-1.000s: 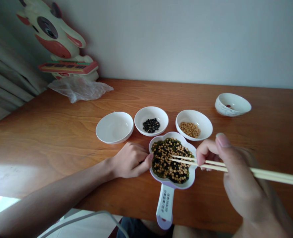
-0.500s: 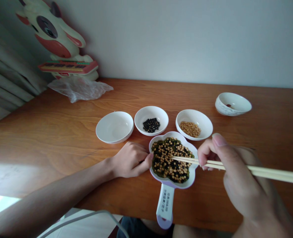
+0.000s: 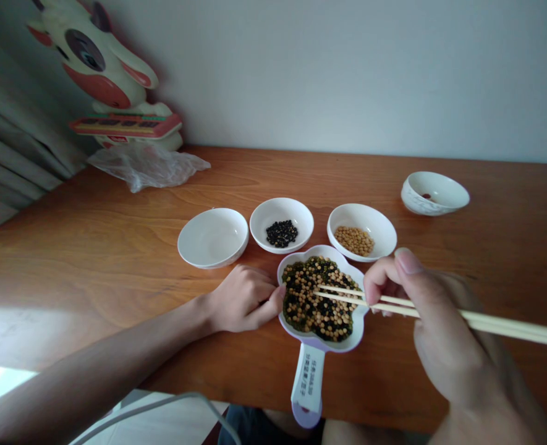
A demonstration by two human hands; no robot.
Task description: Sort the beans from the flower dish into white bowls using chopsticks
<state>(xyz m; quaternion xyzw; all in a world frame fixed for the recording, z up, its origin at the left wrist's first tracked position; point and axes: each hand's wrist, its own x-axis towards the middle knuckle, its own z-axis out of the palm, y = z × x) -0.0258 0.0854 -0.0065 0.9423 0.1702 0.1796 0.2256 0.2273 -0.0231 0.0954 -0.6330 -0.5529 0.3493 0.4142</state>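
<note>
A flower-shaped dish with a handle point(image 3: 308, 386) lies on the table, holding mixed yellow, black and green beans point(image 3: 319, 315). My left hand point(image 3: 245, 300) rests beside it, fingers curled and thumb tip at the dish's left rim. In my right hand point(image 3: 449, 327) is a pair of chopsticks point(image 3: 500, 324). Their tips are slightly parted among the beans, and I cannot make out a bean between them. Just behind the dish stand a white bowl of black beans point(image 3: 282, 233) and a white bowl of yellow beans point(image 3: 354, 240).
To the left is a white bowl point(image 3: 212, 238) with nothing visible inside. Another bowl point(image 3: 435, 193) at the back right holds a few reddish bits. A plastic bag point(image 3: 148, 167) and a cow-shaped toy keyboard point(image 3: 127, 127) occupy the back left. A grey cable point(image 3: 162, 402) crosses below the table edge.
The chopstick tips have spread apart and shifted slightly left over the beans. My left hand and the dish keep their places.
</note>
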